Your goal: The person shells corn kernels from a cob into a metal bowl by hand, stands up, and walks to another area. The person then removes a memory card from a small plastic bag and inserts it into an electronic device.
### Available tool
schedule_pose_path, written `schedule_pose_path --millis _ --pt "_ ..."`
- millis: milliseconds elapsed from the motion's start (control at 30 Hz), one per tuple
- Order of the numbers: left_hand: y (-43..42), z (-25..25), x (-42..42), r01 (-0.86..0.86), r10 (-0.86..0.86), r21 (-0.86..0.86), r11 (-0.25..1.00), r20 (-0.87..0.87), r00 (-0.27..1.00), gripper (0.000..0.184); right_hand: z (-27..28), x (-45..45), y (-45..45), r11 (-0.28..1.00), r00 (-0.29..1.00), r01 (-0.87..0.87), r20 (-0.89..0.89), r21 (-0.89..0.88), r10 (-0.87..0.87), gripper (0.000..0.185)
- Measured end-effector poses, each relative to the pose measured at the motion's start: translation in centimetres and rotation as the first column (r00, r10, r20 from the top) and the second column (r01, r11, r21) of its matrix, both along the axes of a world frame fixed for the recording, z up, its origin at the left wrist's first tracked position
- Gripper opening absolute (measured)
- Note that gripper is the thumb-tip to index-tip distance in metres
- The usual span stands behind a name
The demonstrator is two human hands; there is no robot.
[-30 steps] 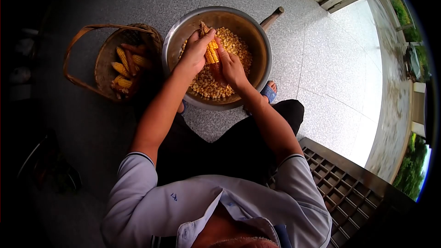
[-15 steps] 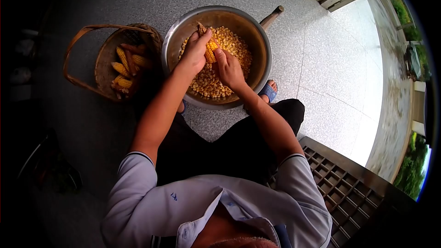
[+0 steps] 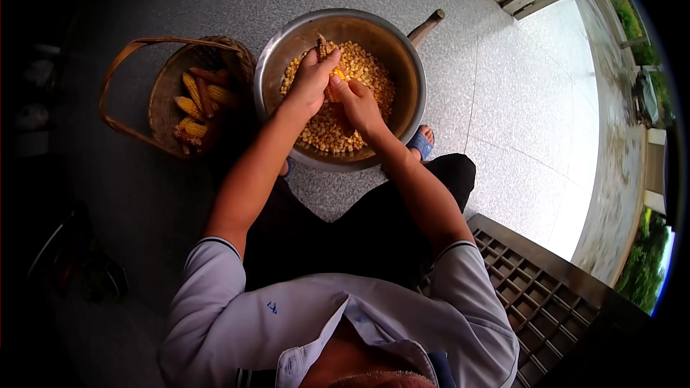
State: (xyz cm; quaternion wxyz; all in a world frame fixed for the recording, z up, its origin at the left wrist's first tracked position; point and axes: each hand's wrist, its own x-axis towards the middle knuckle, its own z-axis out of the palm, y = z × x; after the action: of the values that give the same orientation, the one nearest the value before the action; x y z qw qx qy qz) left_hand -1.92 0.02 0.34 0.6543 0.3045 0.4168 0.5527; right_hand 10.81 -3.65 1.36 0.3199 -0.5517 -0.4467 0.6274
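Note:
Over a wide metal basin (image 3: 269, 65), both my hands are closed on one corn cob (image 3: 323, 46). Its upper end pokes out bare and brownish past my left hand (image 3: 310, 82), which grips it from the left. My right hand (image 3: 357, 106) holds the lower part, the thumb pressed against the cob. Much of the cob is hidden behind my fingers. Loose yellow corn kernels (image 3: 334, 142) cover the basin's bottom beneath my hands.
A wicker basket (image 3: 159, 104) with a tall handle stands left of the basin, holding several corn cobs (image 3: 192, 90). A wooden handle (image 3: 425, 27) sticks out behind the basin's right side. My sandalled foot (image 3: 421, 142) is beside the basin. A metal grid (image 3: 528, 284) lies at lower right.
The cob has turned in my hands, and its tip now points up more and shows further right. My left hand has shifted slightly to the right; less yellow shows between my hands.

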Motion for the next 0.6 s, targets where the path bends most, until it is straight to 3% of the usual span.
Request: schedule_pose_path --millis 100,267,333,400,433,500,533,600 --pt "0.1 0.5 -0.3 -0.012 0.013 -0.04 0.999 0.027 1.0 0.02 0.6 0.5 0.2 0.991 0.99 -0.065 -0.131 -0.114 0.05 0.046" --pt "0.5 1.0 -1.3 0.001 0.03 -0.165 0.986 0.185 0.982 0.02 -2.8 0.2 0.6 0.989 0.957 0.141 -0.262 0.052 -0.122 0.048" --pt "0.4 1.3 -1.2 -0.005 0.029 -0.151 0.989 0.161 0.987 0.021 -2.8 0.9 0.7 0.991 0.953 0.125 -0.282 0.038 -0.11 0.048" --pt "0.5 0.7 -1.3 0.017 0.005 -0.138 0.99 0.161 0.987 0.02 -2.1 1.9 0.8 0.976 0.914 -0.092 -0.406 -0.198 0.004 0.05" --pt "0.6 0.4 -1.3 0.017 0.006 -0.139 0.99 0.161 0.987 0.02 -1.6 1.5 0.7 0.976 0.914 -0.093 -0.406 -0.199 0.004 0.05" --pt "0.8 0.1 -1.3 -0.066 0.093 -0.151 0.986 0.175 0.98 0.02 -0.7 0.2 0.2 1.0 0.988 -0.012 -0.153 0.005 0.013 0.054" --pt "0.8 0.0 -1.2 -0.066 0.093 -0.151 0.986 0.174 0.98 0.02 -0.9 -0.1 0.2 1.0 0.988 -0.012 -0.153 0.005 0.013 0.054" --pt "0.7 -0.1 -1.0 -0.086 0.106 -0.143 0.986 0.136 0.985 0.02 -1.9 -0.4 0.0 0.962 0.993 -0.016 0.114 0.272 -0.015 0.052"
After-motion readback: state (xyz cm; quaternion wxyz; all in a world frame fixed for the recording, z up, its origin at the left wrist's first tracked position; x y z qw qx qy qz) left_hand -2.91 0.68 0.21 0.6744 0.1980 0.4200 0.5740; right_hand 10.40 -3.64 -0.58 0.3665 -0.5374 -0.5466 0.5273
